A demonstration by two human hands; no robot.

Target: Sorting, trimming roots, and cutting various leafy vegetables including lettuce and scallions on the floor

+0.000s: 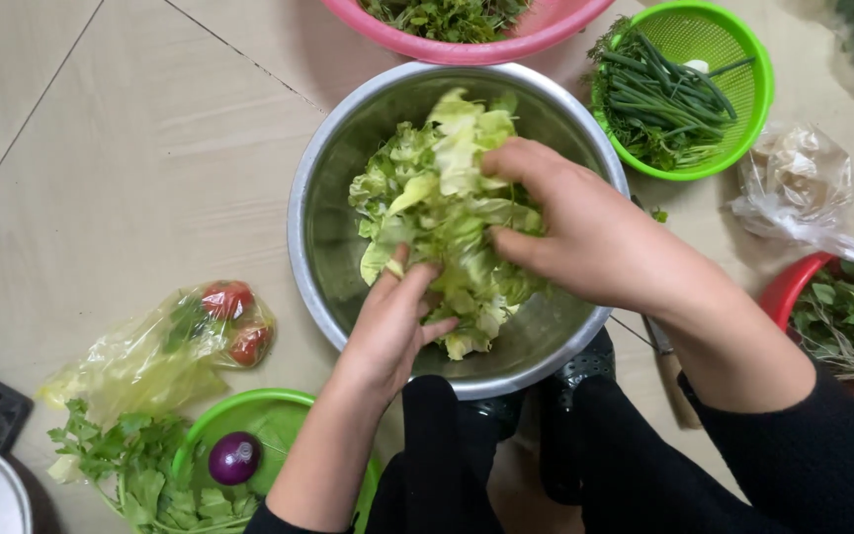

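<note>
While a heap of pale green lettuce leaves (447,208) fills the middle of a steel bowl (323,247) on a tiled floor (130,148), a person works both bare hands into it. Coming in from the near rim, the left hand (392,321) has its fingers pushed into the lower edge of the heap, curled loosely among the leaves. Over the right side of the heap, the right hand (565,227) has fingers and thumb closed on a bunch of leaves. Both hands touch the lettuce, with leaves between them. Beyond the bowl stands a pink basin (506,44) of greens, and to its right a green basket (743,109) of long green stalks. Near the left forearm lie a bag of tomatoes (219,321), loose leafy herbs (121,465) and a purple onion (234,458) in another green basket (269,410).
</note>
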